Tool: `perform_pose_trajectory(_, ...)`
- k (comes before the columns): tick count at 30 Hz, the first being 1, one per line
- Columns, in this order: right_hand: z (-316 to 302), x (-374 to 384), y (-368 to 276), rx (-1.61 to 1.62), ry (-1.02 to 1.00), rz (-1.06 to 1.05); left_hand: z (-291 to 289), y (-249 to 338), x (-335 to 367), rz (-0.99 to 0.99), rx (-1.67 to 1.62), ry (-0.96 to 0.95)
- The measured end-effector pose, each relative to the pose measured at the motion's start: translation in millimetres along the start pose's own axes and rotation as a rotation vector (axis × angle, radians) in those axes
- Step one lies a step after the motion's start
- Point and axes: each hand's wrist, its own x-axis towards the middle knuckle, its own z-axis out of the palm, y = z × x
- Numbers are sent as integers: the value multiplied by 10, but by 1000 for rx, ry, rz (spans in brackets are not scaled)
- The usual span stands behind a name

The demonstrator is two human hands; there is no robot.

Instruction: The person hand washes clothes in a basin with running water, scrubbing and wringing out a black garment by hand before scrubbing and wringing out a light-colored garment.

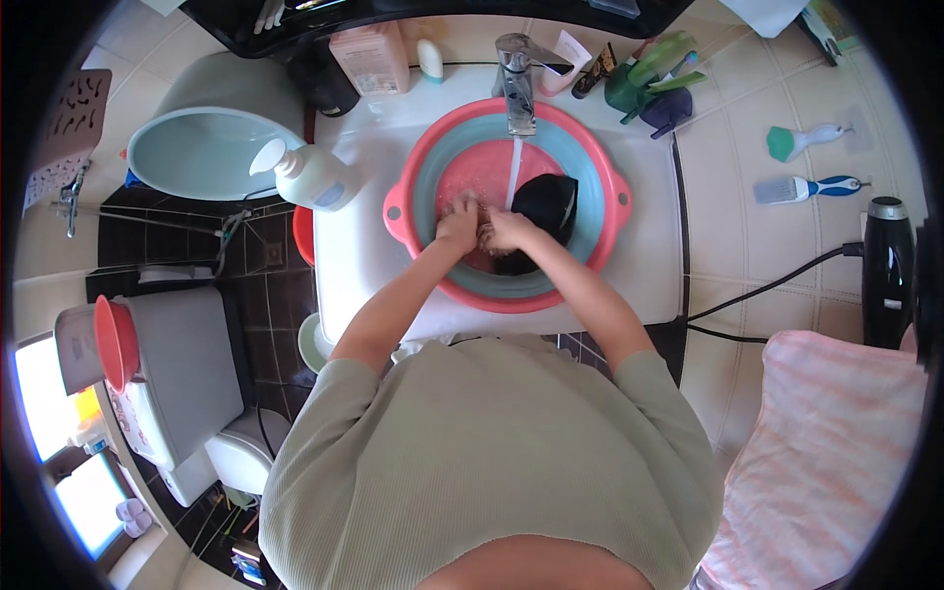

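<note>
Both hands meet in a basin (black item alongside).

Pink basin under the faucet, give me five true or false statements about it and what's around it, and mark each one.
1. The left hand and the right hand are inside the basin. True.
2. The faucet is turned off. False: water runs from it into the basin.
3. A black item lies in the basin. True.
4. The white pump bottle stands right of the basin. False: it stands on the left.
5. A black hair dryer is at the picture's right. True.
</note>
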Motion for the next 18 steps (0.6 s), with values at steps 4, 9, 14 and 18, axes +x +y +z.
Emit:
perform_pose_trajectory(4,-68,132,335,226,-126,156,-278,162,-47,-56,-90,87)
perform_pose_trajectory(9,-172,-162,223,1588,143,148,-358,-14,-1,-132,-870,-46)
perform_pose_trajectory(14,-94,-295,-125,2008,270,-129,-534,317,-205,-95,-1676,-147)
perform_pose_trajectory(18,-122,-302,-449,1407,896,-161,-457,396,-229,-23,-1683,310)
